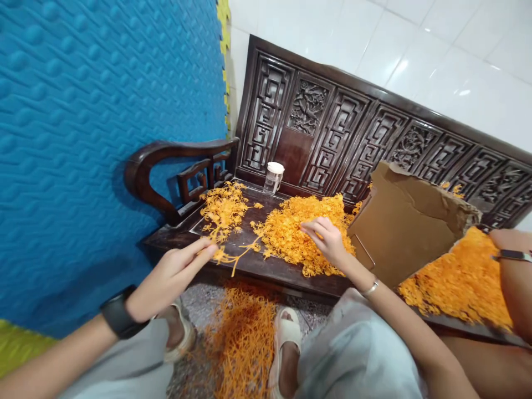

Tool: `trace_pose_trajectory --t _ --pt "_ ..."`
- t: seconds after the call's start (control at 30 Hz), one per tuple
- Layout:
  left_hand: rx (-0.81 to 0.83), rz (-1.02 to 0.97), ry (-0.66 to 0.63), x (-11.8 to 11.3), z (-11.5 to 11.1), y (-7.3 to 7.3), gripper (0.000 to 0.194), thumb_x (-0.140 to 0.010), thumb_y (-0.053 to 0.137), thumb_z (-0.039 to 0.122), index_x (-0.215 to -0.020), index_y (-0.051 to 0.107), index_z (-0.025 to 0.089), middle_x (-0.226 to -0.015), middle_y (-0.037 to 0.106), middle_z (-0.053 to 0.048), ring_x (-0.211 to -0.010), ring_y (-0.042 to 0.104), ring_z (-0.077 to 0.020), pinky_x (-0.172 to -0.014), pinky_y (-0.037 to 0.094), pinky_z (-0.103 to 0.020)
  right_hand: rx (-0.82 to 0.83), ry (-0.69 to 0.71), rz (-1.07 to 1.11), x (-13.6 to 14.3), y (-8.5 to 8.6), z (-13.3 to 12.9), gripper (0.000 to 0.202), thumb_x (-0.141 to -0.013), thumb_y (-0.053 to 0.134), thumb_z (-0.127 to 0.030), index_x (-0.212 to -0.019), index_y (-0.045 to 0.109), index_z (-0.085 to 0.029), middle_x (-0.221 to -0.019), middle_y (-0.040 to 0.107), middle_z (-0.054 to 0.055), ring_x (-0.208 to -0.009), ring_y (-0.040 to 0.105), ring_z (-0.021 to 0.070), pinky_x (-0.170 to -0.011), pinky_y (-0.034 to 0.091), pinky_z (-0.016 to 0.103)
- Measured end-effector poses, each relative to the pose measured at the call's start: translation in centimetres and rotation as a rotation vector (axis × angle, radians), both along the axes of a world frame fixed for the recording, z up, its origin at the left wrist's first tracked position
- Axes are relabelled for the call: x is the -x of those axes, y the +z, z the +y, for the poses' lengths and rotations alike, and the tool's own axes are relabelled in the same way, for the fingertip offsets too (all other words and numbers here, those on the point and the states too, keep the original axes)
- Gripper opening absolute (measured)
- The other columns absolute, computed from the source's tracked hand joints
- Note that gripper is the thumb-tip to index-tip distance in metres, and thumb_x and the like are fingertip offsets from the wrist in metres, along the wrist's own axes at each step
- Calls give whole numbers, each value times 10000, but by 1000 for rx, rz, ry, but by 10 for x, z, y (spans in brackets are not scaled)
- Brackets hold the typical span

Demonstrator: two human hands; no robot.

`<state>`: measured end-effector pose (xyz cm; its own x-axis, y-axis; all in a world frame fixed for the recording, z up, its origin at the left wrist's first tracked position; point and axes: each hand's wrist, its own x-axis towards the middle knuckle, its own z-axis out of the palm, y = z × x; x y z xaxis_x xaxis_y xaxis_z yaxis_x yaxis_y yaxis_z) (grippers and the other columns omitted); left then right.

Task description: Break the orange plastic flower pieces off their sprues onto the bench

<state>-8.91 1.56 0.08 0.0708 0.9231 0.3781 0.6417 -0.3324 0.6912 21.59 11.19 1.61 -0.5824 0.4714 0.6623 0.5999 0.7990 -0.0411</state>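
Observation:
My left hand (pixel 180 269) pinches an orange branched stem (pixel 239 257) with small flower-like tips, held over the front edge of the dark wooden bench (pixel 286 282). Over a large heap of loose orange flower-like pieces (pixel 291 227), my right hand (pixel 326 238) has its fingertips pressed together; what lies between them, if anything, is too small to make out. A smaller bunch of orange flowered stems (pixel 224 208) lies on the bench just beyond my left hand.
A clear jug with a white lid (pixel 273 178) stands by the carved backrest (pixel 332 138). A cardboard piece (pixel 407 221) leans between my heap and another orange heap (pixel 461 282), beside a co-worker's arm (pixel 513 277). Bare orange stems (pixel 245 343) cover the floor between my feet.

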Motion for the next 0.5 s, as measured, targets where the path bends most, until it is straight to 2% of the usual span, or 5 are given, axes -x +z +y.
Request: trace_pose_trajectory --t 0.1,0.23,0.33,0.4,0.5 --pt "7 -41 -94 -20 12 10 339 -845 352 436 -720 536 181 -625 525 32 -588 467 -127 -559 364 -207 -71 -234 8 9 1 37 225 -849 512 -280 -1030 624 -207 -850 558 80 -771 525 196 -721 427 355" --pt "-41 -101 -116 -43 20 11 333 -864 343 402 -737 545 169 -634 515 36 -591 460 -115 -559 350 -202 35 -427 -43 22 -4 57 483 -815 530 -223 -1287 430 -195 -1162 470 175 -1016 488 297 -835 394 475" --pt "-64 -138 -117 -53 23 10 332 -866 351 392 -797 580 161 -682 571 20 -637 503 -128 -575 366 -204 163 -331 47 31 -3 48 397 -858 449 -238 -1247 462 -158 -1246 443 174 -1145 420 288 -917 354 479" --pt "-80 -158 -115 -57 25 10 335 -867 361 396 -845 600 163 -720 606 10 -664 529 -137 -589 378 -206 305 -179 176 37 6 34 307 -888 393 -289 -1094 569 -143 -1163 526 141 -1098 477 238 -910 389 413" --pt "-88 -172 -125 -60 27 9 336 -874 367 395 -913 612 168 -748 631 7 -679 552 -141 -611 392 -207 581 114 248 46 24 9 410 -914 308 -396 -891 636 -150 -958 626 80 -968 559 177 -884 420 339"
